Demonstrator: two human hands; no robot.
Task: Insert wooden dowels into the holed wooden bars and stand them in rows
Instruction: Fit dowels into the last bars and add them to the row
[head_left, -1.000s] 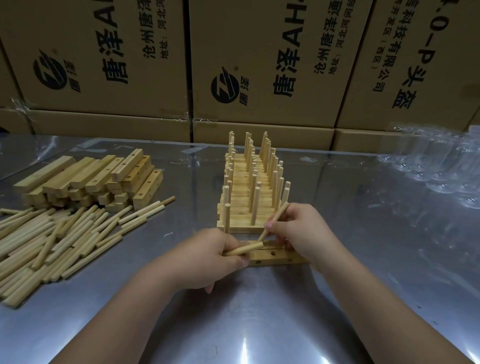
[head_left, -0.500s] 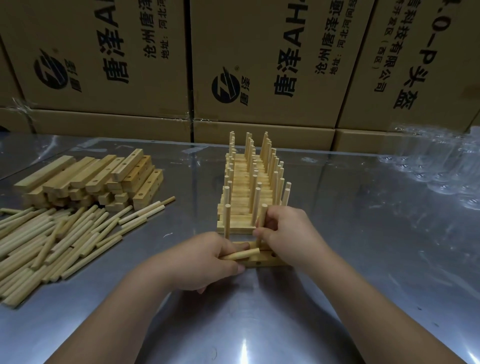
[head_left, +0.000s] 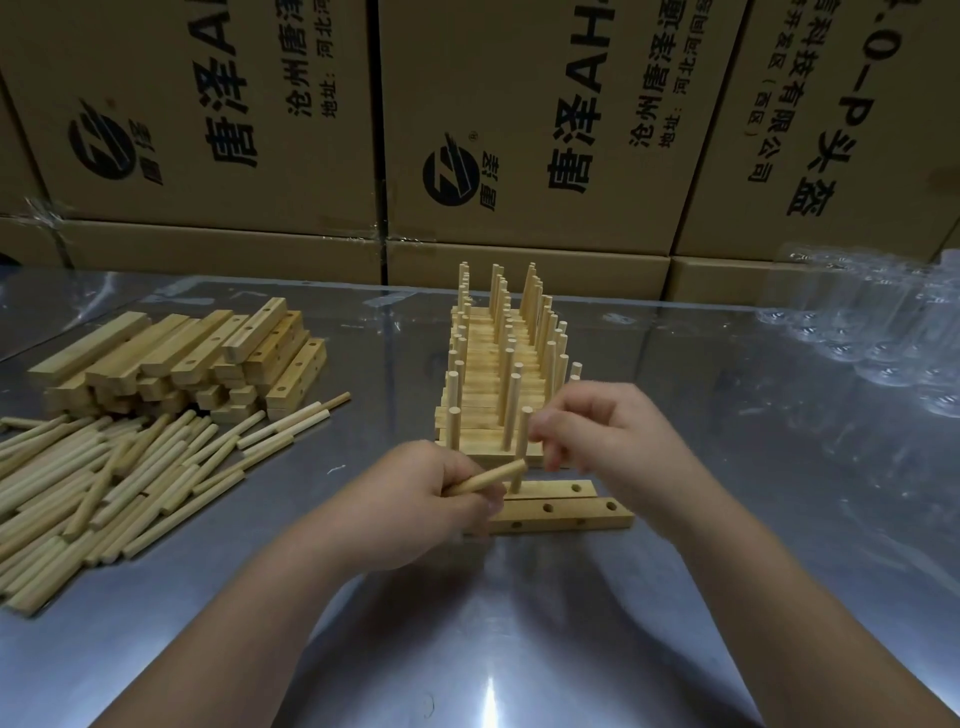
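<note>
Two hands are present: one left hand (head_left: 415, 499) and one right hand (head_left: 597, 431). Two separate holed bars (head_left: 571, 515) are laid on the bench (head_left: 753, 519). One upright dowel (head_left: 523, 441) is seated in the farther bar. One loose dowel (head_left: 491, 477) is held in the left hand. Three dowel rows (head_left: 506, 364) are counted in the finished block. The dowel pile (head_left: 104, 478) and bar stack (head_left: 182, 358) cannot be counted.

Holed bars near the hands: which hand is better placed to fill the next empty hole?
Probably the right hand: it is by the empty hole in the rear bar, and the dowel the left hand grips points toward it.
</note>
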